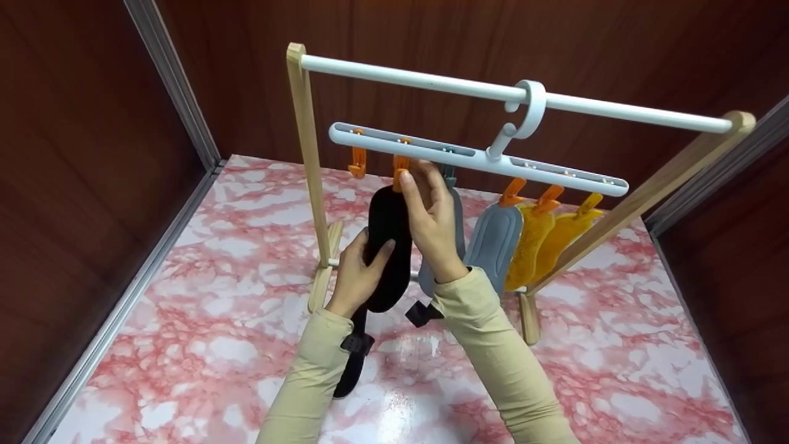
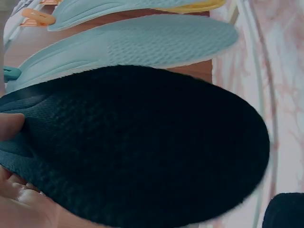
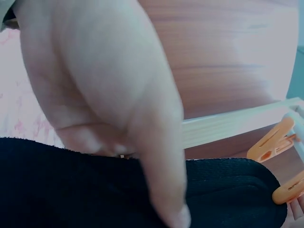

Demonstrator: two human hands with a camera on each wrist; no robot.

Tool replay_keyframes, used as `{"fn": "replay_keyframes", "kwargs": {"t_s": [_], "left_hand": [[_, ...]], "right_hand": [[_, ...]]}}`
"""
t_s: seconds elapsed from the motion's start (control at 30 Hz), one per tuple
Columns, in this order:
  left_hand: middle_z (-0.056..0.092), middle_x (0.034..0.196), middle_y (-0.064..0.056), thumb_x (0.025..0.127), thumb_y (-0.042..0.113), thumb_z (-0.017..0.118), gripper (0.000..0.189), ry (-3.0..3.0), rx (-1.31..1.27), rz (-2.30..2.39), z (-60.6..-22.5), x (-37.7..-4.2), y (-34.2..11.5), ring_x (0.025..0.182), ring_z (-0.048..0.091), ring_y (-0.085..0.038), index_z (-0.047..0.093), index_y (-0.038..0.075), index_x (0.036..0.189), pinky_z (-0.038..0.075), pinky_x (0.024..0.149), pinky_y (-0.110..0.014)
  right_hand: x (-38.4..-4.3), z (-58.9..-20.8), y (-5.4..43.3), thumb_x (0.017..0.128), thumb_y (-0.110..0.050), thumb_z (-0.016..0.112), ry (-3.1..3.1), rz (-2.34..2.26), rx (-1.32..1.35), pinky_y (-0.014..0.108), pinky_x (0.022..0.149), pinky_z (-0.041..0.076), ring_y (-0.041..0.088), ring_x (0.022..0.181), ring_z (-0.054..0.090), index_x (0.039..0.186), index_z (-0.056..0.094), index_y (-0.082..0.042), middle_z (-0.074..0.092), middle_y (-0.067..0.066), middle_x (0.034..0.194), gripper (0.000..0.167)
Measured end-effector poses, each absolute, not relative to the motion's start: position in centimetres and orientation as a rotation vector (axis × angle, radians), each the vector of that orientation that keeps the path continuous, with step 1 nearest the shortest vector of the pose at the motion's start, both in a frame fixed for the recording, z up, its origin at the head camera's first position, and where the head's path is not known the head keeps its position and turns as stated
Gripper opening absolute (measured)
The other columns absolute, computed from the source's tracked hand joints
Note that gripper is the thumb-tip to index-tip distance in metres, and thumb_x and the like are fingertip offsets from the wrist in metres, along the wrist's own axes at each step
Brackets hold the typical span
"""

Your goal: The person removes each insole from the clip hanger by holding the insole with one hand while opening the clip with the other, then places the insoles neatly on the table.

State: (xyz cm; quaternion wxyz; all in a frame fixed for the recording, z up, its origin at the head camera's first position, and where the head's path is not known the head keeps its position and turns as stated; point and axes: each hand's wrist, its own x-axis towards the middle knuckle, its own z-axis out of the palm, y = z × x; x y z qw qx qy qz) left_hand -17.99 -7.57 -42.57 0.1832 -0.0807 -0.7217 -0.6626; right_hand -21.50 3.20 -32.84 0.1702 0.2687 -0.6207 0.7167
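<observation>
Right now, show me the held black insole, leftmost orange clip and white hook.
Held black insole (image 1: 397,265): head view, middle of its face.
Leftmost orange clip (image 1: 358,157): head view, its body.
White hook (image 1: 539,111): head view, outer curve.

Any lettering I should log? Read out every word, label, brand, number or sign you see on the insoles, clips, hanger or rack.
None: no readable text in any of the three views.
I make out no lettering on the black insole, grey insoles, yellow insoles, clips, hanger or rack.
Hidden sides: cannot tell.
</observation>
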Motion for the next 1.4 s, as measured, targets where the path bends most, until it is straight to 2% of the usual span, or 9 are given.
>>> {"fn": "replay_keyframes", "kwargs": {"t_s": [0.2, 0.53, 0.7, 1.0, 1.1, 1.23, 1.4], "left_hand": [[0.068, 0.105, -0.013, 0.093, 0.017, 0.063, 0.027, -2.016, -0.220, -1.899, -42.4, -17.8, -7.4, 0.092, 0.064, -0.020, 0.061, 0.000, 0.114, 0.051, 0.084, -0.032], [0.067, 0.104, -0.021, 0.092, 0.004, 0.061, 0.022, -2.045, -0.158, -1.823, -42.3, -17.5, -7.2, 0.094, 0.063, -0.030, 0.060, -0.007, 0.111, 0.049, 0.087, -0.040], [0.067, 0.102, -0.017, 0.093, 0.010, 0.062, 0.021, -2.058, -0.165, -1.781, -42.5, -17.4, -7.3, 0.093, 0.063, -0.026, 0.061, -0.003, 0.109, 0.049, 0.085, -0.038], [0.066, 0.094, -0.012, 0.093, 0.018, 0.062, 0.020, -2.064, -0.196, -1.725, -42.9, -17.0, -7.7, 0.085, 0.061, -0.019, 0.061, 0.001, 0.104, 0.048, 0.078, -0.032], [0.066, 0.093, -0.010, 0.093, 0.018, 0.062, 0.020, -2.074, -0.190, -1.720, -43.0, -16.9, -7.8, 0.084, 0.060, -0.018, 0.061, 0.001, 0.104, 0.048, 0.078, -0.031], [0.065, 0.088, -0.009, 0.093, 0.018, 0.063, 0.018, -2.092, -0.187, -1.717, -43.5, -16.8, -7.8, 0.079, 0.059, -0.016, 0.061, 0.002, 0.100, 0.047, 0.074, -0.030], [0.066, 0.088, -0.010, 0.093, 0.018, 0.064, 0.019, -2.091, -0.183, -1.734, -44.2, -16.7, -7.9, 0.079, 0.060, -0.017, 0.061, 0.002, 0.101, 0.048, 0.075, -0.031]], "right_hand": [[-21.5, -32.9, 3.2, 0.097, 0.001, 0.049, -1.759, 2.076, 0.744, 0.035, 0.100, 0.046, 0.023, 0.116, 0.058, 0.126, 0.047, 0.011, 0.057, 0.025, 0.124, 0.031], [-21.7, -33.0, 3.0, 0.097, -0.001, 0.047, -1.741, 2.135, 0.697, 0.032, 0.098, 0.046, 0.016, 0.112, 0.056, 0.122, 0.046, 0.012, 0.058, 0.021, 0.123, 0.028], [-21.6, -33.0, 3.0, 0.097, -0.001, 0.048, -1.695, 2.220, 0.669, 0.033, 0.103, 0.043, 0.017, 0.113, 0.056, 0.123, 0.048, 0.010, 0.058, 0.019, 0.123, 0.029], [-21.6, -32.8, 2.8, 0.097, -0.001, 0.048, -1.614, 2.315, 0.661, 0.037, 0.105, 0.041, 0.017, 0.112, 0.056, 0.122, 0.052, 0.005, 0.055, 0.029, 0.124, 0.026], [-21.6, -32.7, 2.9, 0.097, -0.002, 0.048, -1.575, 2.364, 0.672, 0.035, 0.098, 0.044, 0.019, 0.110, 0.056, 0.119, 0.054, 0.003, 0.060, 0.023, 0.118, 0.023], [-21.6, -32.5, 2.9, 0.098, -0.003, 0.048, -1.535, 2.382, 0.738, 0.034, 0.090, 0.045, 0.020, 0.103, 0.057, 0.116, 0.057, 0.001, 0.065, 0.008, 0.109, 0.020], [-21.6, -32.5, 2.9, 0.098, -0.004, 0.048, -1.531, 2.354, 0.790, 0.035, 0.094, 0.043, 0.019, 0.101, 0.057, 0.117, 0.056, 0.002, 0.066, 0.008, 0.108, 0.022]]}}
